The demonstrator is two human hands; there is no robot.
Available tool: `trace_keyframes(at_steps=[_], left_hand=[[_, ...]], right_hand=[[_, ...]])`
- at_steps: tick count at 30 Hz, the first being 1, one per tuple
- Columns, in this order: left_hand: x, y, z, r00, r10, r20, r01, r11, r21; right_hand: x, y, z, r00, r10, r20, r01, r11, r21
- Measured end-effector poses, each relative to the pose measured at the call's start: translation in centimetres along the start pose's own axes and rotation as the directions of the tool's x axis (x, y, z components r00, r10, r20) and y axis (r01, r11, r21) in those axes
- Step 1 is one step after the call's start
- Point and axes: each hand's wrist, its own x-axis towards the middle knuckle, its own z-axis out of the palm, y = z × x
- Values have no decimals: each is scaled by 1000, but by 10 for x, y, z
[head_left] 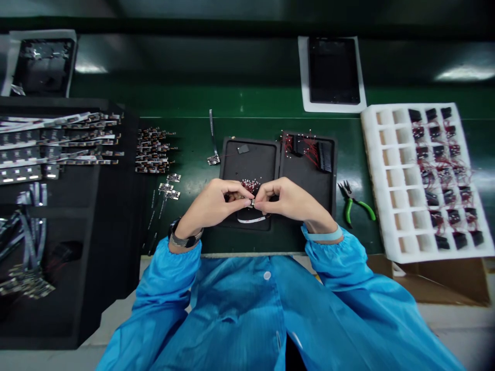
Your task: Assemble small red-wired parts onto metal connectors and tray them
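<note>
Over the left black tray (251, 149), my left hand (218, 203) and my right hand (286, 201) meet fingertip to fingertip. Both are closed in a pinch on a small circuit board (251, 204), most of it covered by fingers. A white flat ribbon cable (251, 221) curves just below my fingers and seems to belong to the board. Behind the hands lies a bunch of red wires (250, 184) with small white ends. Farther back in this tray rests a small dark block (243, 149) with a thin wire.
The right black tray (309, 198) holds dark blocks with red wires (325, 157). Green-handled pliers (353, 203) lie beside it, then a white foam tray (402, 180) of wired parts. Leftward are loose circuit boards (170, 188), stacked boards (154, 149) and black bins (108, 206).
</note>
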Motion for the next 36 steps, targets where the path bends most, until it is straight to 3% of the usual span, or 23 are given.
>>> trace_keyframes(at_steps=[10,25,36], left_hand=[[1,0,0,999,15,-33,-15,1000,10],[2,-4,-4,999,-38,13,40,979,-198],[3,-1,-2,998,-62,21,65,952,-300]], right_hand=[[1,1,1,1000,-17,-25,16,1000,-14],[-1,-4,-1,990,-144,-6,144,990,-5],[-4,-7,-1,991,-131,3,131,991,5]])
